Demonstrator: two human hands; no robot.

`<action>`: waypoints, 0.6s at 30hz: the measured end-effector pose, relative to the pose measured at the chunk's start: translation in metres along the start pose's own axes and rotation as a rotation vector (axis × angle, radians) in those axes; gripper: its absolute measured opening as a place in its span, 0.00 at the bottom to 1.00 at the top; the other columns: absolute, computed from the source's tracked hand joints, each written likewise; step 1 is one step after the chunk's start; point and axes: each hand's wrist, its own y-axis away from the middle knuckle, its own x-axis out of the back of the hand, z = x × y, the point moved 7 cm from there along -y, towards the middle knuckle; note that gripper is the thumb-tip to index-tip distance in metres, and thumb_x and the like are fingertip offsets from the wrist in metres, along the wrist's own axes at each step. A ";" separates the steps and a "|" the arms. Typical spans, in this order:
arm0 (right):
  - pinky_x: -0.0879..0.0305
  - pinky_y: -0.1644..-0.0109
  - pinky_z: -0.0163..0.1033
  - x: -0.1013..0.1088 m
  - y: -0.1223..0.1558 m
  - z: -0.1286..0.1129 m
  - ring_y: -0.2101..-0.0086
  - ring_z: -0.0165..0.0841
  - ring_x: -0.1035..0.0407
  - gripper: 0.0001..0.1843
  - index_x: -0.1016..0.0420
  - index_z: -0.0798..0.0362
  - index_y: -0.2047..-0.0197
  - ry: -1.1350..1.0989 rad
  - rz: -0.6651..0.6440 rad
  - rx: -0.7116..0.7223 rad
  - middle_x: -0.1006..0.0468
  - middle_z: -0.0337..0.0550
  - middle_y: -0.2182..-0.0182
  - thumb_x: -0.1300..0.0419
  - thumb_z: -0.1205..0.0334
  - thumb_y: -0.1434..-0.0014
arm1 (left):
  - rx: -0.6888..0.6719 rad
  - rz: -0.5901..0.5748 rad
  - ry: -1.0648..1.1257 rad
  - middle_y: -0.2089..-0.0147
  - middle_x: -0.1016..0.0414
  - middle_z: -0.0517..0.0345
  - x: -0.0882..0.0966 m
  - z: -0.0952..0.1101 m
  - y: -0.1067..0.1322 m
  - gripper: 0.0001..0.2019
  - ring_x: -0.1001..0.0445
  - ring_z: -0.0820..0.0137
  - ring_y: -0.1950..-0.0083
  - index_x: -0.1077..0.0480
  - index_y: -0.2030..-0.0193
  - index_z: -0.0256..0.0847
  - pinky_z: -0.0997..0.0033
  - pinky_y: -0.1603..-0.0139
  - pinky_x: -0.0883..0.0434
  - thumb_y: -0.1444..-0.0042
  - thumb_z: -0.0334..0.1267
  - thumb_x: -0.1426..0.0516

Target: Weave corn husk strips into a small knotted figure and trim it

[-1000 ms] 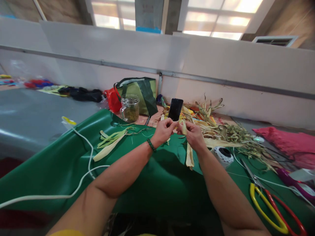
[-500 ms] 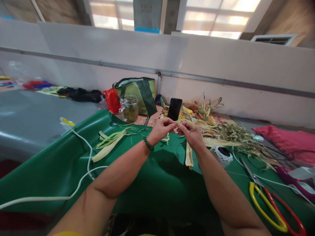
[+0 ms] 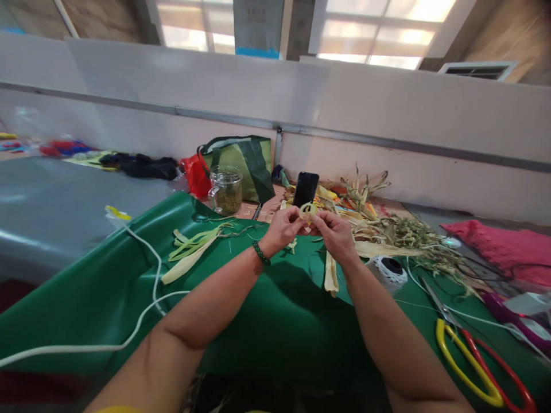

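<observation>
Above the green mat, my left hand and my right hand meet, both pinched on a pale corn husk strip that curls into a small loop between the fingertips. A green bead bracelet circles my left wrist. Another husk piece lies on the mat just below my right hand. A black phone stands upright right behind the hands.
Green and pale husk strips lie at left beside a white cable. A glass mug, a green bag and a pile of dried husks stand behind. A twine spool and yellow-red scissors lie at right.
The husk strip, held straighter between the hands before, is now bent into a loop at the fingertips. Both hands stay in nearly the same place.
</observation>
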 end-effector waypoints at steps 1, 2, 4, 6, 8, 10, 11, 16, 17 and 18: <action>0.29 0.71 0.37 0.001 0.000 -0.001 0.78 0.30 0.31 0.25 0.26 0.52 0.73 0.018 0.010 0.010 0.25 0.38 0.79 0.34 0.36 0.57 | -0.013 0.007 -0.018 0.78 0.29 0.62 0.000 0.001 0.000 0.21 0.29 0.78 0.78 0.36 0.75 0.35 0.80 0.76 0.31 0.55 0.51 0.35; 0.29 0.72 0.37 0.001 0.000 -0.001 0.79 0.30 0.31 0.26 0.26 0.53 0.73 0.035 0.015 0.018 0.26 0.38 0.79 0.34 0.36 0.57 | -0.023 0.017 -0.037 0.78 0.30 0.62 0.001 0.001 0.000 0.21 0.30 0.79 0.78 0.36 0.76 0.35 0.80 0.76 0.31 0.54 0.51 0.35; 0.28 0.72 0.37 0.001 0.001 -0.002 0.79 0.30 0.31 0.26 0.26 0.53 0.73 0.051 0.022 0.030 0.26 0.38 0.79 0.35 0.36 0.56 | -0.035 0.040 -0.071 0.79 0.31 0.63 0.002 0.003 0.000 0.20 0.31 0.79 0.79 0.36 0.76 0.35 0.80 0.77 0.32 0.53 0.51 0.36; 0.28 0.71 0.37 0.003 0.001 -0.002 0.79 0.29 0.31 0.26 0.26 0.53 0.74 0.047 0.035 0.033 0.26 0.38 0.79 0.35 0.35 0.56 | -0.050 0.058 -0.091 0.80 0.32 0.63 0.002 0.004 0.000 0.20 0.32 0.79 0.80 0.36 0.76 0.35 0.80 0.78 0.33 0.53 0.50 0.36; 0.27 0.71 0.38 0.004 0.001 -0.001 0.79 0.29 0.31 0.26 0.26 0.53 0.74 0.038 0.050 0.023 0.25 0.39 0.79 0.35 0.35 0.57 | -0.072 0.069 -0.095 0.80 0.31 0.63 0.003 0.006 0.001 0.20 0.32 0.79 0.80 0.36 0.77 0.35 0.80 0.78 0.34 0.53 0.51 0.37; 0.27 0.71 0.38 0.005 0.001 0.000 0.78 0.30 0.30 0.26 0.26 0.53 0.73 0.023 0.050 0.000 0.25 0.39 0.79 0.34 0.36 0.57 | -0.086 0.070 -0.087 0.79 0.31 0.63 0.003 0.006 0.001 0.21 0.32 0.79 0.80 0.37 0.77 0.36 0.80 0.78 0.34 0.53 0.51 0.37; 0.27 0.70 0.38 0.004 0.001 0.001 0.78 0.30 0.30 0.26 0.26 0.53 0.73 0.008 0.042 -0.013 0.25 0.39 0.78 0.34 0.36 0.58 | -0.087 0.069 -0.081 0.80 0.32 0.63 0.003 0.006 0.001 0.21 0.32 0.79 0.80 0.37 0.77 0.36 0.80 0.78 0.34 0.53 0.52 0.37; 0.25 0.67 0.40 -0.002 0.002 0.001 0.75 0.31 0.28 0.25 0.25 0.52 0.70 -0.068 -0.032 -0.063 0.24 0.38 0.77 0.31 0.38 0.59 | -0.069 0.083 -0.045 0.80 0.34 0.64 0.004 0.005 0.001 0.21 0.34 0.80 0.80 0.37 0.77 0.36 0.80 0.78 0.33 0.55 0.52 0.36; 0.25 0.66 0.40 -0.003 0.002 0.000 0.75 0.31 0.28 0.24 0.25 0.52 0.70 -0.066 -0.036 -0.062 0.24 0.37 0.76 0.30 0.40 0.61 | -0.063 0.084 -0.043 0.80 0.34 0.64 0.004 0.004 0.001 0.21 0.34 0.80 0.79 0.36 0.77 0.35 0.80 0.77 0.33 0.55 0.52 0.36; 0.26 0.66 0.39 -0.003 0.002 0.000 0.75 0.30 0.28 0.24 0.24 0.52 0.70 -0.063 -0.034 -0.056 0.24 0.37 0.76 0.29 0.42 0.62 | -0.056 0.080 -0.043 0.80 0.34 0.64 0.004 0.004 0.001 0.21 0.34 0.80 0.79 0.36 0.77 0.35 0.80 0.77 0.33 0.55 0.52 0.36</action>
